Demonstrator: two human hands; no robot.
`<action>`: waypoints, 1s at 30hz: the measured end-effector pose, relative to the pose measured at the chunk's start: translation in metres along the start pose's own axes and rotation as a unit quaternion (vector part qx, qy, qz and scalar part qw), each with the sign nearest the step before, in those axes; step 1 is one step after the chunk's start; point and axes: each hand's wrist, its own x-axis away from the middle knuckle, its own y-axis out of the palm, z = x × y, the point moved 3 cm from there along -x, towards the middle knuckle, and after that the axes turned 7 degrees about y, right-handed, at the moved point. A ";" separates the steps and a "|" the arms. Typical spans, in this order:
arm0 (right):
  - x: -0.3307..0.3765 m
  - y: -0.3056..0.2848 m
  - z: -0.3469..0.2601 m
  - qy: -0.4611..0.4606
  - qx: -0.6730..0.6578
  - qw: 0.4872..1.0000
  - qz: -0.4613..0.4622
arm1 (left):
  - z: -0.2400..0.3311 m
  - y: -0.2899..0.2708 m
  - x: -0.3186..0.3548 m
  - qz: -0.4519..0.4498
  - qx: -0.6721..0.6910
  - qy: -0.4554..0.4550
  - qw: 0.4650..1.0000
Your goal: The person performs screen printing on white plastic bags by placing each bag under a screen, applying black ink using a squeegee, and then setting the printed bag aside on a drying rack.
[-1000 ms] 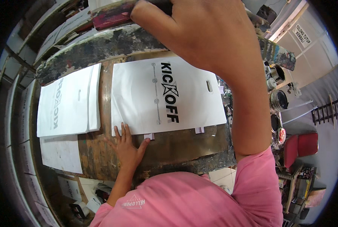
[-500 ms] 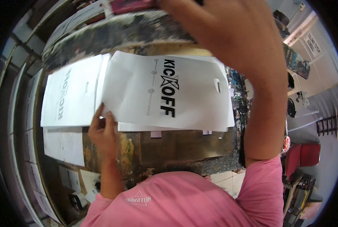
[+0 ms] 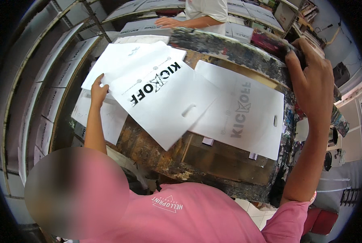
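Observation:
My left hand (image 3: 99, 90) pinches the near left edge of a flat white bag (image 3: 164, 109) with bold black lettering and a cut-out handle slot. That bag lies tilted, partly over a pile of other white bags (image 3: 104, 60) on the left. On the worktable (image 3: 148, 154), another white bag (image 3: 246, 113) lies flat, its lettering paler grey. At the far right my right hand (image 3: 310, 77) is closed around a dark, stained end beside a maroon strip (image 3: 266, 43). What exactly it grips is hard to make out. An ink-stained frame bar (image 3: 217, 43) runs left from there.
Across the table stands a person in a white shirt (image 3: 207, 10), one hand (image 3: 167, 22) resting on more printed bags. Metal racks (image 3: 59, 81) holding white bags line the left. Small white tabs (image 3: 207, 141) stick out beneath the bag. A red chair (image 3: 325, 221) stands lower right.
The lettered bag moved left off the bag beneath it and swung at an angle, held by my left hand. The view has shifted; my right hand now appears farther right, beside the maroon strip.

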 end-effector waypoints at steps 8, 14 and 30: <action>0.053 0.001 -0.018 0.081 0.059 0.992 -0.073 | 0.271 0.062 0.179 -0.358 0.637 0.084 0.677; 0.179 0.035 -0.024 0.014 -0.033 0.941 -0.336 | 0.254 0.105 0.292 -0.281 0.733 -0.222 0.578; 0.228 0.192 0.028 0.024 -0.075 0.947 -0.310 | 0.162 0.159 0.345 -0.334 0.680 -0.290 0.585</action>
